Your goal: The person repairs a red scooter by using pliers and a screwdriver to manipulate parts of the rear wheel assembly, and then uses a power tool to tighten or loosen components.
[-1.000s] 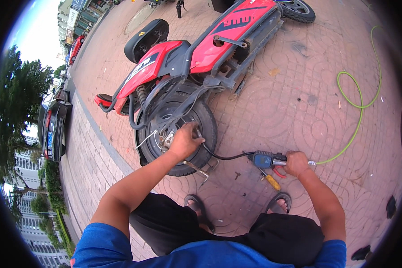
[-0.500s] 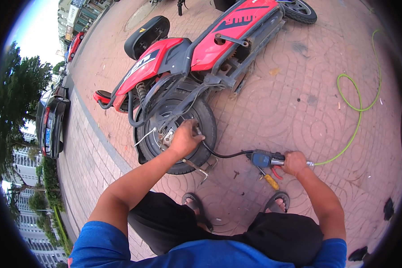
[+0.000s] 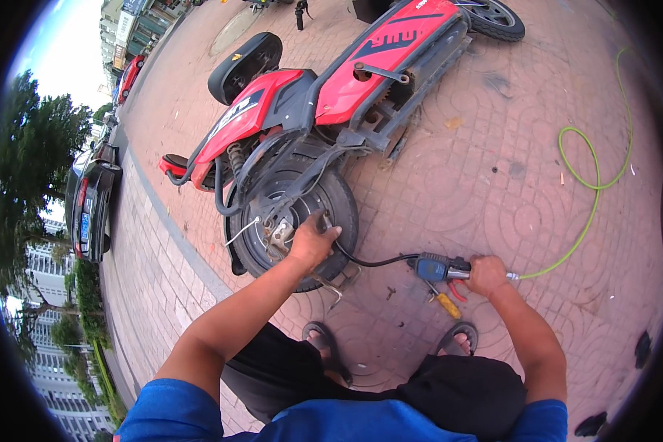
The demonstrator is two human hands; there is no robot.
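Observation:
A red and black electric scooter [image 3: 346, 99] lies on its side, its rear wheel [image 3: 344, 193] nearest me. My left hand [image 3: 314, 241] is at the wheel's hub-side rim, fingers closed around the end of a short black hose [image 3: 379, 261]. Its tip and the valve are mostly hidden by my fingers. That hose runs right to a tyre inflator [image 3: 433, 267] with a blue-faced gauge. Around the inflator's handle, my right hand [image 3: 487, 275] is wrapped, holding it just above the paving. A bright green air hose [image 3: 586, 225] leaves the handle's far end.
Pliers with red handles [image 3: 457, 292] and a yellow-handled tool [image 3: 448, 305] lie on the paving below the inflator. The scooter's metal stand [image 3: 334, 293] juts out from the wheel toward my feet. A dark parked car [image 3: 94, 199] is at the left.
The view has shifted slightly, moving the scooter a little within the picture. Both hands keep their grips, on the hose end and the inflator.

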